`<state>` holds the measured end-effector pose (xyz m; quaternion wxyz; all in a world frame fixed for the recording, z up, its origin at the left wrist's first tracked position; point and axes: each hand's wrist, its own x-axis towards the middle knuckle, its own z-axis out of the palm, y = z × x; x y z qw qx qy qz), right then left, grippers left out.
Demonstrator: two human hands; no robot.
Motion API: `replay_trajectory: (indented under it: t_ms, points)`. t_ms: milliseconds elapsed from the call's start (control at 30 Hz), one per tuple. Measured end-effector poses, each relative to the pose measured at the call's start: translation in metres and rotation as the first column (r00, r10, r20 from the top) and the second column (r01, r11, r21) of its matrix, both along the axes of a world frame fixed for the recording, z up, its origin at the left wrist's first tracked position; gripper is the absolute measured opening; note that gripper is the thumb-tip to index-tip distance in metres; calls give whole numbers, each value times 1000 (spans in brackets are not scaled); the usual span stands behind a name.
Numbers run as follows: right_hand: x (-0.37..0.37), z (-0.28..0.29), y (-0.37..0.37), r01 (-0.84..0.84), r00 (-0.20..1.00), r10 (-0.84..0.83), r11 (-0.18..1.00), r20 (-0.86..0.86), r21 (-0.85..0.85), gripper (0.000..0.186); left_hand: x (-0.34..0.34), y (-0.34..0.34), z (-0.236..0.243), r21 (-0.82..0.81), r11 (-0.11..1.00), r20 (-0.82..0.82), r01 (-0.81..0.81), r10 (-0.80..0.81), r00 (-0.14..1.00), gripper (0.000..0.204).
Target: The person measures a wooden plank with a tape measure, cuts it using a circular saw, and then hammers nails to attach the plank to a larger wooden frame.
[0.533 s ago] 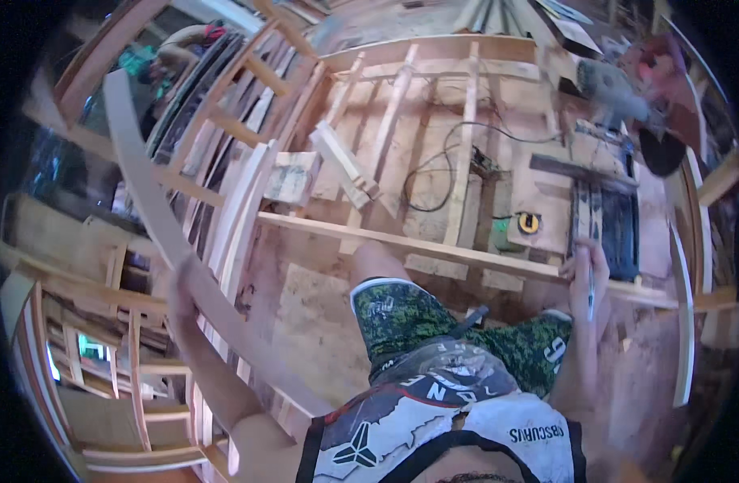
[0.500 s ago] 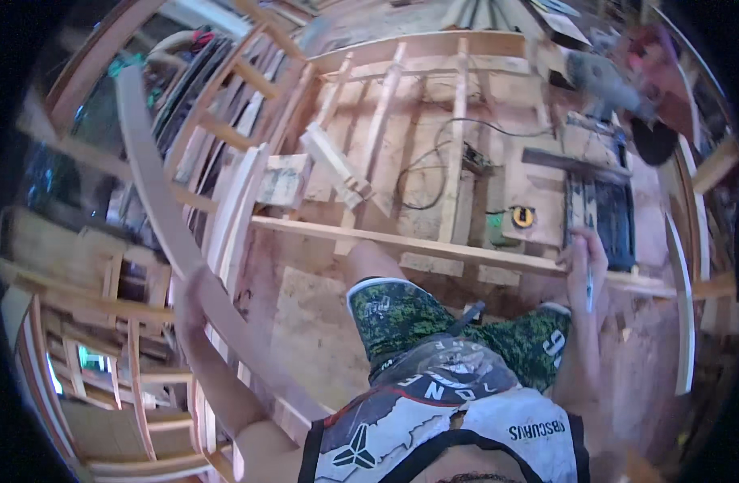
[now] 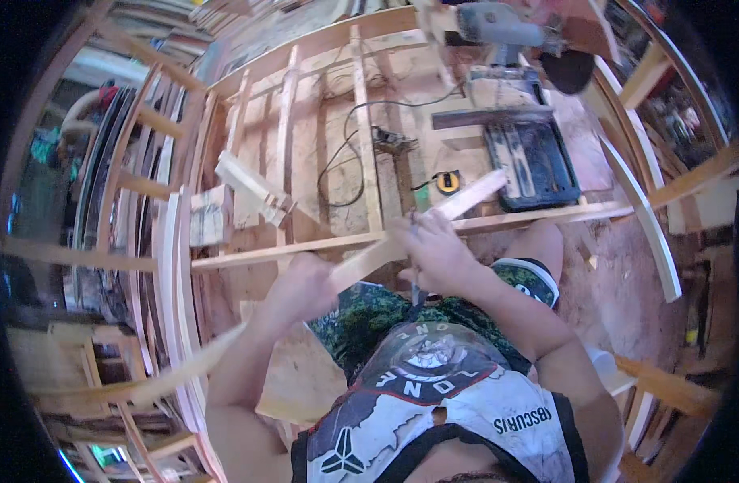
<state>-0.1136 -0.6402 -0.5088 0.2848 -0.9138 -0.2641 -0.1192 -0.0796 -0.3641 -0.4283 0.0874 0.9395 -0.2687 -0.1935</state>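
Note:
My left hand (image 3: 301, 290) grips a long pale board (image 3: 484, 191), which slants from the lower left up to the machine's side on the right. My right hand (image 3: 434, 253) is closed around a slim pencil-like tool (image 3: 415, 275) and lies on the board at the middle of the view. A yellow-and-black tape measure (image 3: 447, 182) sits just beyond it, beside a dark machine base (image 3: 549, 171) with a dark bar across it. My thighs in camouflage shorts are below the board; motion blurs both hands somewhat.
A wooden frame (image 3: 356, 97) with crosspieces lies ahead, with a looped black cable and short offcuts (image 3: 248, 181) in it. A grey power tool (image 3: 498, 24) is at the top right. Upright boards (image 3: 176, 282) and ladder-like frames line the left; more framing (image 3: 651, 189) stands right.
The board has swung from standing upright at the left to slanting across in front of me. My left hand moved rightward, my right hand leftward onto the board. The view has shifted too.

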Motion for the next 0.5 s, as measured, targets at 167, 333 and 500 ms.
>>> replay_trajectory:
  t_ms: [167, 333, 500]
  points:
    - [34, -5, -26, 237, 969, -235, 972, -81, 15, 63, 42, 8, 18, 335, 939, 5, -79, 83, 997, 31]
    - [53, -4, -60, 154, 956, -76, 953, -284, 260, 45, 59, 6, 33, 351, 933, -23, 74, -71, 997, 31]
    - [56, -22, -88, 238, 970, -235, 970, -52, 56, 34, 108, -27, 1, 173, 968, -100, 180, -165, 981, 28]
